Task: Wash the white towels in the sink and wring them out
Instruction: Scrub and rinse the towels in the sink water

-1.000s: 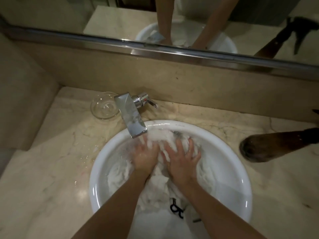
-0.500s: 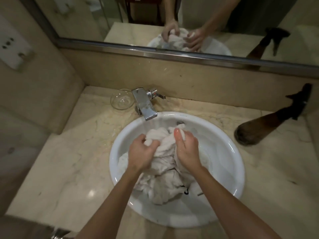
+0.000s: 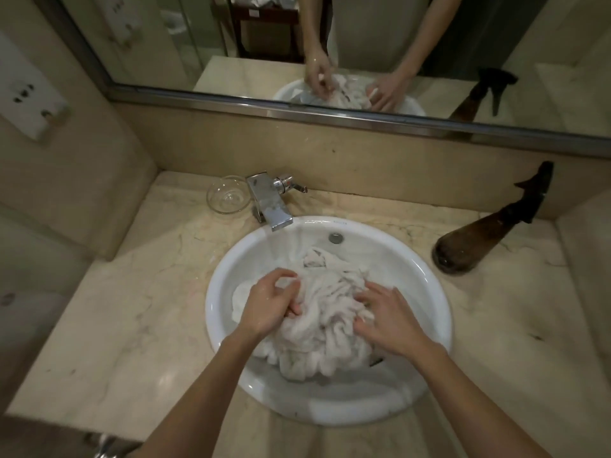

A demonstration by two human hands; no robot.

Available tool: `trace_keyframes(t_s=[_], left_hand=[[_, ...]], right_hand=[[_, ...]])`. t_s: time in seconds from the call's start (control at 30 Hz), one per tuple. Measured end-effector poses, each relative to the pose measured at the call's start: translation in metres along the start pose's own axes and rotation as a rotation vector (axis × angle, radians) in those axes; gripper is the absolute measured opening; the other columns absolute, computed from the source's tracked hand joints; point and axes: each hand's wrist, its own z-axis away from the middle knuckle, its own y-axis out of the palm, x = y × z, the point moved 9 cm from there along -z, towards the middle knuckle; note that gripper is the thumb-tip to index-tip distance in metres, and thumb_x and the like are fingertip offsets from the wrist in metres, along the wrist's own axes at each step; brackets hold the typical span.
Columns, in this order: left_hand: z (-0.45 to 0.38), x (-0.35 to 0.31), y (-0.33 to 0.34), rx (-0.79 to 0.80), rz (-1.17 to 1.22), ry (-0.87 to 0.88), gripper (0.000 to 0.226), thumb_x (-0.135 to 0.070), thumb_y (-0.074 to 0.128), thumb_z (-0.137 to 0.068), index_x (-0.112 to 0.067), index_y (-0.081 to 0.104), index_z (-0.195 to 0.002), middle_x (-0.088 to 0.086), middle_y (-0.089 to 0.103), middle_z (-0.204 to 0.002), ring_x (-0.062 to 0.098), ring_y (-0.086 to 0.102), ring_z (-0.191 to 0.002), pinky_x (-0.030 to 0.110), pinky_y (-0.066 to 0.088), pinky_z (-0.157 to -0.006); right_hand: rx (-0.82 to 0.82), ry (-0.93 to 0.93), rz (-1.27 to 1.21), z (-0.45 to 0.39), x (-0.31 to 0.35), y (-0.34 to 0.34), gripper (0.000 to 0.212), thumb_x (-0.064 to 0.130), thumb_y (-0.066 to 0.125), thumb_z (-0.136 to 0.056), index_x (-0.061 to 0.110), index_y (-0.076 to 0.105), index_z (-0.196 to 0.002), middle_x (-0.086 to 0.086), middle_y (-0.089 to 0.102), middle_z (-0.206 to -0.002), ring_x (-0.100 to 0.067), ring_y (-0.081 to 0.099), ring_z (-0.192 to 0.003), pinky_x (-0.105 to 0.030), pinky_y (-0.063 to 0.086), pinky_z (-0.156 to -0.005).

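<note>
A wet, bunched white towel (image 3: 325, 312) fills the middle of the round white sink (image 3: 426, 285). My left hand (image 3: 272, 304) grips a fold at the towel's left side with curled fingers. On the towel's right side my right hand (image 3: 385, 317) presses down, fingers spread and digging into the cloth. Water streams from the chrome tap (image 3: 267, 203) into the basin at the back left. How many towels are in the bunch is unclear.
A clear glass dish (image 3: 228, 194) sits left of the tap. A brown spray bottle (image 3: 486, 231) lies on its side on the marble counter (image 3: 132, 292) at the right. A mirror (image 3: 363, 44) runs along the back wall, a wall socket plate (image 3: 26, 94) is at left.
The towel was pressed flat under the tap, then lifted and bunched. Now it lies lower and spread wider in the basin, with my hands moved apart to its two sides.
</note>
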Motion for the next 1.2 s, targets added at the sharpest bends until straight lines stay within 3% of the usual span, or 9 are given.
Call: trace_keyframes(t_s=[0.1,0.17,0.3,0.37,0.5,0.8,0.9,1.0,1.2], left_hand=[[-0.009,-0.011,-0.017,-0.293,-0.29,0.073,0.01,-0.033,0.058,-0.09,-0.029,0.066,-0.086,-0.005,0.072,-0.071,0.019,0.069,-0.071,0.037,0.055,-0.075],[-0.017,-0.021,-0.015,-0.373,-0.561,0.162,0.02,-0.043,0.059,-0.087,-0.031,0.068,-0.1,-0.007,0.069,-0.103,0.02,0.062,-0.101,0.036,0.046,-0.089],[-0.05,0.024,0.006,-0.145,-0.804,-0.099,0.073,-0.078,0.039,-0.081,-0.042,0.039,-0.144,0.003,0.032,-0.155,0.03,0.028,-0.141,0.046,0.018,-0.115],[-0.054,0.035,0.012,-0.116,-0.885,-0.141,0.078,-0.083,0.025,-0.081,-0.045,0.028,-0.149,0.002,0.024,-0.161,0.032,0.019,-0.147,0.05,0.009,-0.118],[-0.048,0.041,0.018,-0.175,-0.972,-0.036,0.079,-0.072,-0.001,-0.083,-0.042,0.027,-0.151,-0.006,0.026,-0.161,0.028,0.014,-0.149,0.051,0.002,-0.12],[-0.114,0.045,0.028,-0.09,-0.939,-0.025,0.09,-0.064,-0.005,-0.077,-0.029,0.032,-0.151,0.011,0.05,-0.143,0.031,0.041,-0.135,0.049,0.023,-0.114],[-0.13,0.039,0.034,-0.093,-0.949,0.032,0.069,-0.051,0.027,-0.087,-0.006,0.064,-0.124,0.021,0.071,-0.098,0.035,0.07,-0.083,0.044,0.056,-0.073],[-0.13,0.029,0.031,-0.101,-0.903,0.019,0.045,-0.037,0.05,-0.086,-0.001,0.075,-0.098,0.012,0.066,-0.06,0.023,0.063,-0.047,0.02,0.045,-0.044],[-0.131,0.043,0.032,-0.027,-0.903,-0.043,0.075,-0.066,0.011,-0.095,-0.018,0.061,-0.125,0.011,0.066,-0.117,0.029,0.06,-0.111,0.039,0.041,-0.098]], right_hand=[[0.158,-0.002,0.134,0.019,-0.015,0.012,0.075,0.063,0.056,-0.071,0.04,0.045,-0.141,0.031,0.028,-0.142,-0.001,0.005,-0.152,-0.055,-0.005,-0.119],[0.118,0.006,0.119,0.016,-0.012,-0.002,0.06,0.065,0.043,-0.071,0.039,0.062,-0.122,0.032,0.038,-0.143,-0.004,0.012,-0.151,-0.057,-0.008,-0.118],[-0.361,0.015,-0.269,-0.024,0.014,-0.056,0.054,0.054,0.03,-0.085,0.018,0.067,-0.1,0.004,0.068,-0.117,-0.021,0.055,-0.122,-0.044,0.03,-0.107],[-0.291,0.051,-0.271,-0.058,0.025,-0.036,0.053,0.057,0.033,-0.09,0.023,0.062,-0.118,0.004,0.062,-0.128,-0.021,0.052,-0.124,-0.043,0.034,-0.106],[-0.277,-0.007,0.065,-0.087,0.035,0.023,0.052,0.06,0.031,-0.093,0.034,0.063,-0.125,0.008,0.056,-0.143,-0.02,0.042,-0.14,-0.057,0.011,-0.117],[-0.378,-0.006,0.21,-0.124,0.022,0.025,0.052,0.055,0.036,-0.094,0.029,0.062,-0.13,0.004,0.058,-0.139,-0.028,0.05,-0.129,-0.062,0.022,-0.109],[-0.455,0.001,0.228,-0.13,0.019,0.022,0.05,0.051,0.04,-0.092,0.025,0.065,-0.126,0.004,0.064,-0.13,-0.027,0.056,-0.119,-0.06,0.029,-0.103],[-0.491,0.0,0.241,-0.131,0.023,0.019,0.043,0.046,0.039,-0.094,0.023,0.065,-0.119,0.005,0.065,-0.124,-0.027,0.058,-0.114,-0.055,0.029,-0.099],[-0.367,0.072,0.284,-0.134,0.027,0.023,0.049,0.049,0.021,-0.1,0.029,0.061,-0.121,0.012,0.061,-0.128,-0.024,0.056,-0.112,-0.053,0.027,-0.098]])
